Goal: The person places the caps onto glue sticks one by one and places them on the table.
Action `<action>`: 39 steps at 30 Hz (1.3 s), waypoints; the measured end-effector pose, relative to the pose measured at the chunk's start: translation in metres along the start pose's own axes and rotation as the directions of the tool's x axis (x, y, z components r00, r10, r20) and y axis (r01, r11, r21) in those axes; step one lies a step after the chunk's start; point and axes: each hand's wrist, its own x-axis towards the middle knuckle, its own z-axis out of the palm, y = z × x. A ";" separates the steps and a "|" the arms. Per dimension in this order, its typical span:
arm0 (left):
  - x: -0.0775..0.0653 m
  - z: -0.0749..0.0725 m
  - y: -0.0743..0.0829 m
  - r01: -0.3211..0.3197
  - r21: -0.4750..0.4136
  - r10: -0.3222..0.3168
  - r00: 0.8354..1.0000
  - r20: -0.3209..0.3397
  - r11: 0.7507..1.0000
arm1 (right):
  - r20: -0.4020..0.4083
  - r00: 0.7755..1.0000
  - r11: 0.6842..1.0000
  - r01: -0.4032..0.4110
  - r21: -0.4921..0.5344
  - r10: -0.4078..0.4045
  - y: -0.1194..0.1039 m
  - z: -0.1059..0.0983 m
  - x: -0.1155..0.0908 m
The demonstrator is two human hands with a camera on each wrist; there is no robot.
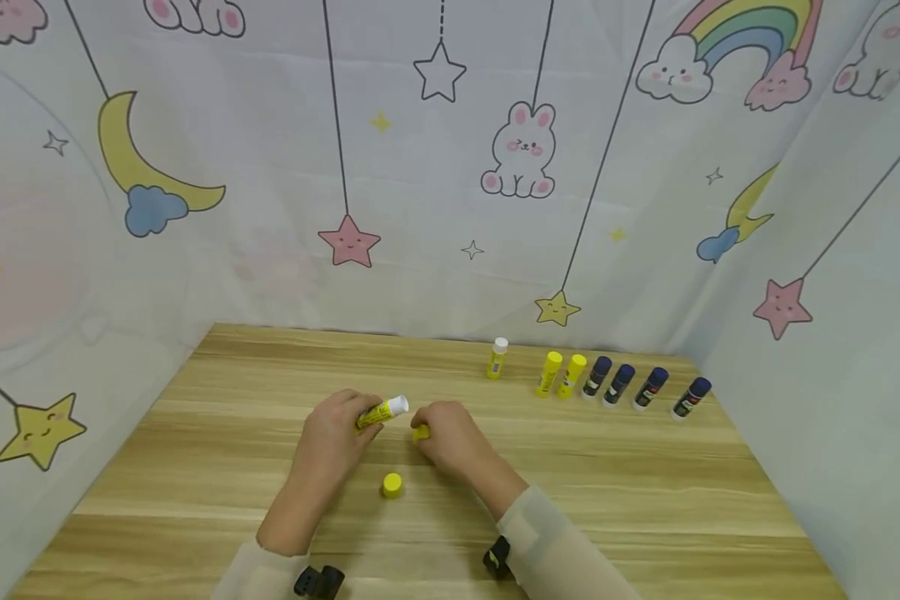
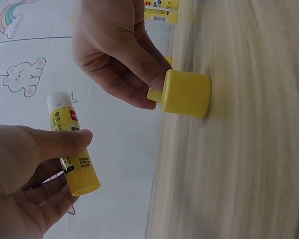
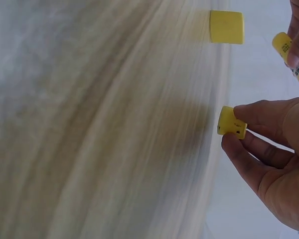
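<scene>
My left hand (image 1: 335, 429) grips a yellow glue stick (image 1: 378, 413) between thumb and fingers, tilted, its white end pointing up and to the right in the head view. In the left wrist view the printed label of this glue stick (image 2: 78, 137) shows, with no cap on its white end. Just to the right, my right hand (image 1: 453, 442) pinches a small yellow cap (image 3: 232, 123) between thumb and fingertips. Between the hands and nearer to me, a second yellow cap (image 1: 392, 486) stands on the wooden table (image 1: 195, 500).
Toward the back stands a yellow glue stick with a white top (image 1: 497, 360). To its right are two yellow-capped glue sticks (image 1: 549, 375) and several dark blue ones (image 1: 619, 385) in a row. A patterned white cloth (image 1: 435, 283) hangs behind the table.
</scene>
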 end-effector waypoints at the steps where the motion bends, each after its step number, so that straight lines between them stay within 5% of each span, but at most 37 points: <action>1: 0.000 0.000 0.000 -0.002 0.001 0.002 1.000 0.000 1.000 | -0.013 1.000 1.000 -0.003 0.013 0.003 0.001 -0.001 -0.001; 12: 0.001 0.002 0.001 -0.008 0.027 0.008 1.000 0.008 1.000 | -0.125 0.988 0.976 -0.068 0.206 0.095 0.010 -0.003 -0.013; 20: -0.001 0.003 -0.002 0.003 0.045 -0.003 1.000 0.011 0.999 | -0.165 0.950 0.860 -0.157 0.485 0.267 0.012 -0.007 -0.027; 34: 0.004 0.009 -0.004 -0.015 0.004 0.015 1.000 -0.014 1.000 | -0.243 0.869 0.729 -0.177 0.661 0.432 0.021 -0.011 -0.041; 39: 0.010 0.011 0.000 -0.029 0.007 0.029 1.000 -0.008 1.000 | -0.227 0.848 0.650 -0.169 0.741 0.479 0.026 -0.015 -0.047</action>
